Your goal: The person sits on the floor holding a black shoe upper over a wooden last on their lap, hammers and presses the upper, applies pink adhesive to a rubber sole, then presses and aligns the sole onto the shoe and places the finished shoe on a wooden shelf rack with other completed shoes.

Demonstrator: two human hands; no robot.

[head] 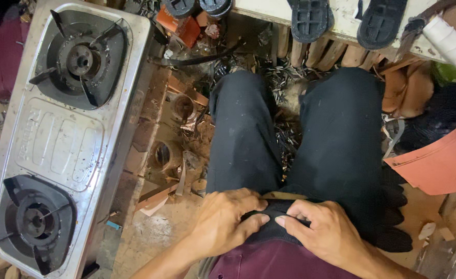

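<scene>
Your left hand (227,223) and right hand (325,232) both pinch a dark cloth piece (277,227) on your lap; fingers curled shut; shaping looks unfinished.

An embossed rectangular label plate (57,142) is seen on the steel stove, between its two burners. A small orange box (179,23) is seen at the top, beside the stove.

The person wears dark, almost black trousers (295,134) with small pale dust specks on the legs. Lower down there is a dark red shirt (274,263). Both arms are bare, with no sleeves showing.
</scene>
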